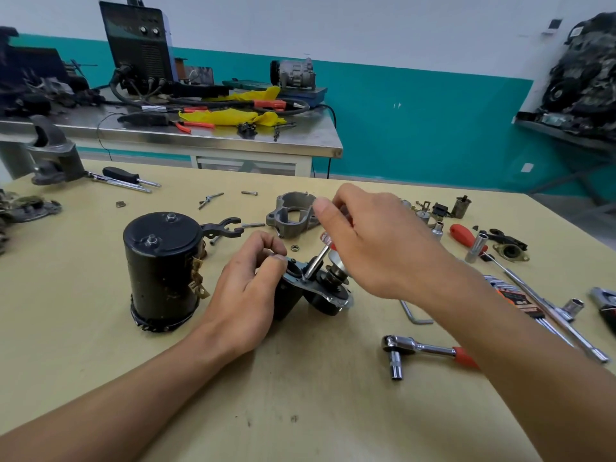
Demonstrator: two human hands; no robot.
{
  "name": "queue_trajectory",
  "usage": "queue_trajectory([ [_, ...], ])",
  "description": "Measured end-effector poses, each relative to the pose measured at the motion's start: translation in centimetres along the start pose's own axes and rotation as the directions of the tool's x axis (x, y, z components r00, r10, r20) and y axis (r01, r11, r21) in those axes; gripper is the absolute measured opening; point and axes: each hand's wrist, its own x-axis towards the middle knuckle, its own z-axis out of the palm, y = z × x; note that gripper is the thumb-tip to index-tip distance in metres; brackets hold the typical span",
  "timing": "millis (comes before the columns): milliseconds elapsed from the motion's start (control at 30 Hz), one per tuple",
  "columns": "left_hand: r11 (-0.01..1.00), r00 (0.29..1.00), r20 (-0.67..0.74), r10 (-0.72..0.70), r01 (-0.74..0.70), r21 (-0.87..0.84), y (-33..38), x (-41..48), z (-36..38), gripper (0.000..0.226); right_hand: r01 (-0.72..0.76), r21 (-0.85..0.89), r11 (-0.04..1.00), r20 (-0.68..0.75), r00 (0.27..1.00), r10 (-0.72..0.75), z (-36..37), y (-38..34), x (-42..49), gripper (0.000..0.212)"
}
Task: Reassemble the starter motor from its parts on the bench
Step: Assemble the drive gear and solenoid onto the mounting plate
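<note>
A black starter sub-assembly [325, 295] with a grey plate and a pinion gear lies tilted on the bench centre. My left hand [250, 288] grips its left black body, thumb and fingers curled at the top edge. My right hand [373, 238] holds a red-handled screwdriver [316, 258], whose tip touches the plate. The black motor housing [163, 268] stands upright to the left, with brass tabs on its side. A grey nose casting [293, 213] lies behind the hands, next to a black fork lever [221, 227].
A ratchet with socket [420, 353] lies front right. Sockets, hex keys, an extension bar [546, 315] and small parts spread along the right side. Loose bolts [210, 199], a washer [294, 248] and a black screwdriver [130, 176] lie behind. A vice [53, 155] stands far left.
</note>
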Motion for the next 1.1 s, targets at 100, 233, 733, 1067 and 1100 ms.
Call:
queue_trajectory([
  [100,1.000,1.000,-0.002,-0.009,0.009,-0.005,0.0,0.0,0.0,0.013,-0.027,0.284,0.958,0.237,0.971,-0.043,-0.8,0.4,0.2,0.013],
  [233,1.000,1.000,0.001,-0.007,0.007,-0.012,0.0,0.0,0.0,0.013,0.010,0.288,0.957,0.237,0.968,-0.082,-0.9,0.8,0.3,0.021],
  [733,0.999,1.000,0.004,-0.024,0.025,-0.037,-0.1,0.1,0.1,0.019,0.008,0.260,0.965,0.294,0.952,-0.087,-2.1,1.2,0.7,0.025],
  [1067,0.999,0.999,0.018,-0.028,0.029,-0.025,-0.2,0.0,-0.1,0.018,-0.002,0.192,0.981,0.171,0.985,-0.031,-1.1,0.4,0.4,0.031],
  [1100,0.999,0.999,0.019,-0.033,0.033,-0.023,-0.2,0.0,-0.1,0.017,-0.028,0.267,0.963,0.242,0.969,-0.039,-1.5,0.6,0.5,0.026],
])
